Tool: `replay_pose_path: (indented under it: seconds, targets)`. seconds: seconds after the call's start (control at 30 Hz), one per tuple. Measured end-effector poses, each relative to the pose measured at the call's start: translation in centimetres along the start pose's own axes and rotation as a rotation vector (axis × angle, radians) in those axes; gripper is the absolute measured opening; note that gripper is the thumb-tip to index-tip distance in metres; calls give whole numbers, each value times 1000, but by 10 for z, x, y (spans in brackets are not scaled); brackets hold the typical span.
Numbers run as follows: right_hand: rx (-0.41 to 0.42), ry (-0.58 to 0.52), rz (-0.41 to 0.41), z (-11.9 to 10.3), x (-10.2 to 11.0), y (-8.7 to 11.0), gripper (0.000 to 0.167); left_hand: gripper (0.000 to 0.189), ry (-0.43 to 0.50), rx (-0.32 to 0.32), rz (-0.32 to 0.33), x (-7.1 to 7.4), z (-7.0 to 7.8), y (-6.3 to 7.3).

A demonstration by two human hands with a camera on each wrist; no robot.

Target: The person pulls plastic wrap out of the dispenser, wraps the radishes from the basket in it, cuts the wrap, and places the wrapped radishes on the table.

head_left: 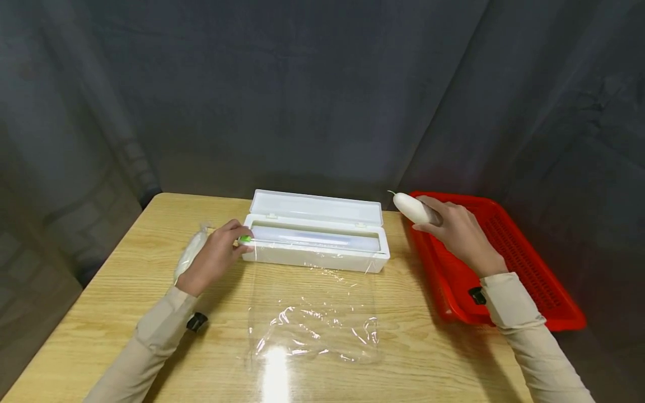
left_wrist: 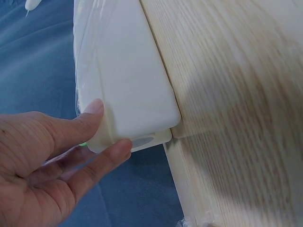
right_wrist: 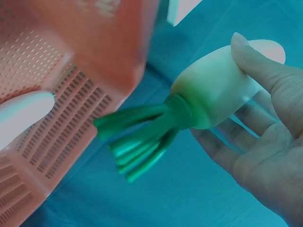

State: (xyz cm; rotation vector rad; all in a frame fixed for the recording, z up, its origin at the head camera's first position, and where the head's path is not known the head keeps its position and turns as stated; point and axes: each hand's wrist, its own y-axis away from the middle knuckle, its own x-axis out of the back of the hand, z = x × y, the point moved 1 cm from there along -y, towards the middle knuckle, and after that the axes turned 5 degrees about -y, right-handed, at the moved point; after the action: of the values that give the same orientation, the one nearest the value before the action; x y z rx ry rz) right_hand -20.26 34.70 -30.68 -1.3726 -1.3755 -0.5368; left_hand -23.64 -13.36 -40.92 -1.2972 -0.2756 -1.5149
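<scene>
My left hand [head_left: 219, 252] pinches the left end of a white cling film box [head_left: 312, 258], thumb and fingers at its corner. Beside those fingers shows a small green piece [head_left: 245, 238]. In the box, whose lid [head_left: 317, 206] is raised, lies a roll [head_left: 314, 237]; clear film [head_left: 314, 324] runs from it over the front onto the table. My right hand [head_left: 456, 232] holds a white radish [head_left: 410, 207] in the air by the basket. The right wrist view shows its green stalks [right_wrist: 147, 135], with thumb and fingers around the white root.
A red basket [head_left: 541, 280] with slotted sides stands at the table's right; another white radish [right_wrist: 23, 113] lies in it in the right wrist view. A film-wrapped white thing [head_left: 191, 252] lies left of the box, partly behind my left hand. A dark curtain [head_left: 302, 101] hangs behind the table.
</scene>
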Motion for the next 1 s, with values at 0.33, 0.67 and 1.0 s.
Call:
replay_pose_path:
  seconds: [0.33,0.67,1.0]
  targets:
    - [102,73,-34,-36,-2,-5,53,21,3,-13,22,1,0,-2]
    - [104,97,-86,-37,-13,0,53,22,12,-63,19,-8,2,-7]
    - [184,67,-60,-52,-33,-10,56,19,31,-19,-11,-2,0,-6]
